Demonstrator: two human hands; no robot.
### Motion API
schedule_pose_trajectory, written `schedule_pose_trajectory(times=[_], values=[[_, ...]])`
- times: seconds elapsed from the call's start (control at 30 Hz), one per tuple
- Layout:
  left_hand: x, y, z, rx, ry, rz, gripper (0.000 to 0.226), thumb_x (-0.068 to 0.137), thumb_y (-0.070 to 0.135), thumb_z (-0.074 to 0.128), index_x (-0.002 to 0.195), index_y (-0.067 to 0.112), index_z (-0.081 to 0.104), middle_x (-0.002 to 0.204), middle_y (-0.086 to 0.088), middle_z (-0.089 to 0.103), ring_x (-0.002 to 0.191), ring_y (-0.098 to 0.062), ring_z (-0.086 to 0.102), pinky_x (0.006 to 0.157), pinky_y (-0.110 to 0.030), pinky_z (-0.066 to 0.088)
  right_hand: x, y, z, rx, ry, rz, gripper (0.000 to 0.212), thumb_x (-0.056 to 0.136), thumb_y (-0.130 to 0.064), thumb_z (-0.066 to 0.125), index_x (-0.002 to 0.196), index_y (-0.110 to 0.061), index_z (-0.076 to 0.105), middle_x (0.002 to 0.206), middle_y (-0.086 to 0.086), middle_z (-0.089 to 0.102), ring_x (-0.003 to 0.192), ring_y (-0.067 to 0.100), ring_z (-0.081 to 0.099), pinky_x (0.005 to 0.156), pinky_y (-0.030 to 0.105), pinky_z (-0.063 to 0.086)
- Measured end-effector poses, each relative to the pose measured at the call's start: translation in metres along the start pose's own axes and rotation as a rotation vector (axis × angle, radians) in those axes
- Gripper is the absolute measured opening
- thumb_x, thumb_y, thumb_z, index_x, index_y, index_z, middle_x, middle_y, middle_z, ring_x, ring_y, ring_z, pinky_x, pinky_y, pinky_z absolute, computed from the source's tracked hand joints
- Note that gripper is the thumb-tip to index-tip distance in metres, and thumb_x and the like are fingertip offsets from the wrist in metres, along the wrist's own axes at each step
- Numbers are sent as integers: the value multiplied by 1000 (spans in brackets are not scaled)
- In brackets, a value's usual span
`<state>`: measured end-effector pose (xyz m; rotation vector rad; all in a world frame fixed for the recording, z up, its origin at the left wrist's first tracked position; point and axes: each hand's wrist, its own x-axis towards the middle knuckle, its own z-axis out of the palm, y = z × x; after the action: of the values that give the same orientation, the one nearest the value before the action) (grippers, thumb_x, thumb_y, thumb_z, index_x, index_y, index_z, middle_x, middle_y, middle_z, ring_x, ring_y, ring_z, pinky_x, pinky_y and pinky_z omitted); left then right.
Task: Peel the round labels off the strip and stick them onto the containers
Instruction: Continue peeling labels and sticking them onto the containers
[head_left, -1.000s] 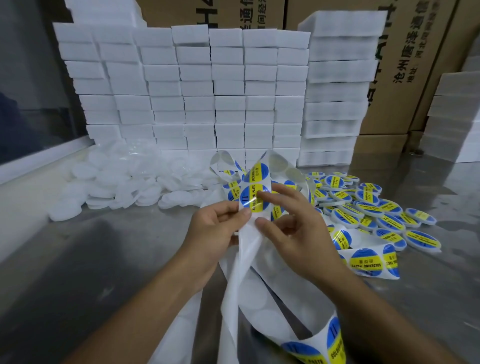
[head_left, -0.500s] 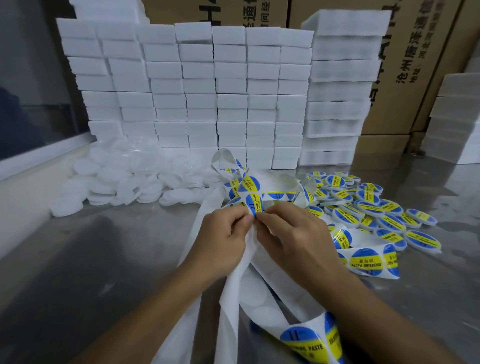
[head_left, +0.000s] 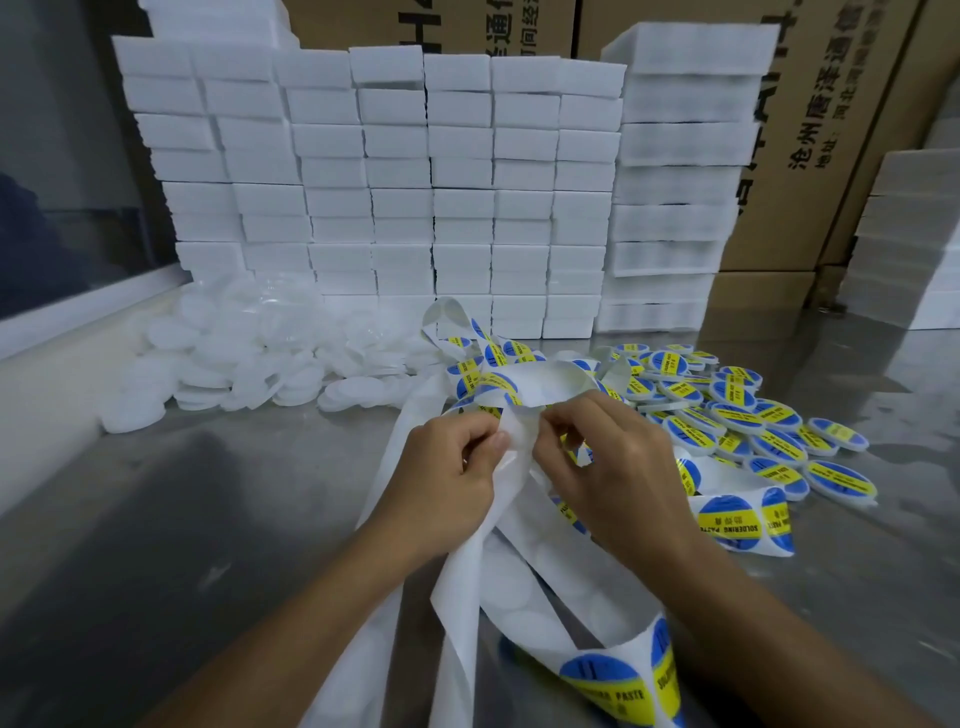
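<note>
Hands meet at the centre of the view over a grey metal counter (head_left: 156, 519), both pinching the same white backing strip (head_left: 511, 462). The left hand (head_left: 447, 478) has its fingers curled, thumb and forefinger clamped on a fold of the strip; the right hand (head_left: 613, 478), just beside it at 3 o'clock, also has its fingers curled in, fingertips nipping the strip's edge where a blue-and-yellow round label (head_left: 498, 387) sits just past them. From the hands the strip loops away toward 12 o'clock, labels showing on it, and trails toward 6 o'clock as bare liner, ending in a curl with more labels (head_left: 602, 680). At 2 o'clock lies a spread of flat round containers (head_left: 769, 441) with labels on their tops. At 10 o'clock is a heap of plain white containers (head_left: 249, 358). Behind both, stacked white foam blocks (head_left: 457, 182) form a wall, with cardboard cartons (head_left: 831, 130) at the back.
</note>
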<state>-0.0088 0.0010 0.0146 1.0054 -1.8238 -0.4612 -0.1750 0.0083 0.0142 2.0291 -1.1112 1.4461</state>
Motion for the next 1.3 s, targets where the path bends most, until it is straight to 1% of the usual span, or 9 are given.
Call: schedule_pose_trajectory(times=[0.4, 0.53, 0.7, 0.83, 0.93, 1.03, 1.13, 1.23, 1.3], values=[[2, -13, -8, 62, 130, -57, 41, 83, 32, 71, 54, 14, 47, 46, 10, 36, 47, -7, 32, 49, -14, 29, 10, 20, -14, 311, 176, 642, 9, 87, -11, 67, 82, -16, 69, 71, -9, 69, 66, 7, 66, 65, 19, 54], [7, -14, -21, 140, 308, -41, 65, 81, 64, 59, 52, 9, 41, 45, 0, 38, 47, -11, 30, 48, -24, 31, 14, 14, -15, 473, 205, 649, 7, 87, -7, 67, 86, -9, 74, 73, -1, 73, 68, 11, 71, 67, 21, 57], [20, -44, -44, 245, 493, -219, 47, 93, 45, 50, 62, 10, 52, 58, -3, 56, 60, -21, 52, 55, -31, 38, 15, 2, -14, 558, 170, 600, 10, 84, -1, 70, 85, -9, 75, 76, -1, 74, 72, 13, 72, 70, 23, 57], [35, -83, -51, 429, 351, -352, 14, 96, 23, 52, 98, 18, 65, 103, -5, 66, 86, -22, 61, 69, -29, 43, 15, -5, -14, 622, 125, 600, 24, 81, 6, 71, 82, -18, 74, 76, -9, 73, 70, 6, 70, 71, 16, 55], [47, -106, -54, 562, 108, -416, 36, 97, 24, 52, 133, 20, 54, 139, -9, 49, 120, -31, 51, 95, -43, 43, 14, -5, -14, 599, 92, 552, 25, 82, 9, 69, 86, -15, 74, 82, -1, 73, 74, 8, 69, 74, 17, 55], [56, -118, -56, 716, -130, -443, 48, 98, 39, 48, 144, 27, 43, 152, -2, 36, 135, -30, 38, 107, -49, 35, 15, -5, -14, 587, 77, 532, 21, 82, 9, 67, 88, -10, 76, 89, 2, 73, 78, 7, 69, 77, 19, 55], [65, -123, -55, 748, -121, -456, 42, 93, 44, 54, 130, 25, 58, 142, -3, 46, 125, -30, 47, 99, -45, 42, 15, -4, -14, 565, 82, 516, 19, 82, 4, 72, 88, -14, 74, 85, 0, 73, 75, 7, 67, 73, 17, 54], [70, -118, -54, 723, 77, -454, 10, 85, 29, 69, 80, 21, 71, 109, -6, 58, 93, -27, 57, 72, -39, 49, 14, -2, -13, 552, 83, 541, 24, 82, 0, 74, 100, -15, 72, 83, -6, 71, 74, 5, 65, 72, 17, 53], [69, -118, -52, 721, 128, -484, 17, 83, 22, 71, 67, 20, 66, 100, -4, 55, 88, -26, 54, 65, -38, 48, 13, -1, -12, 540, 88, 549, 32, 82, -1, 74, 110, -16, 69, 84, -9, 68, 76, 3, 63, 72, 15, 51]])
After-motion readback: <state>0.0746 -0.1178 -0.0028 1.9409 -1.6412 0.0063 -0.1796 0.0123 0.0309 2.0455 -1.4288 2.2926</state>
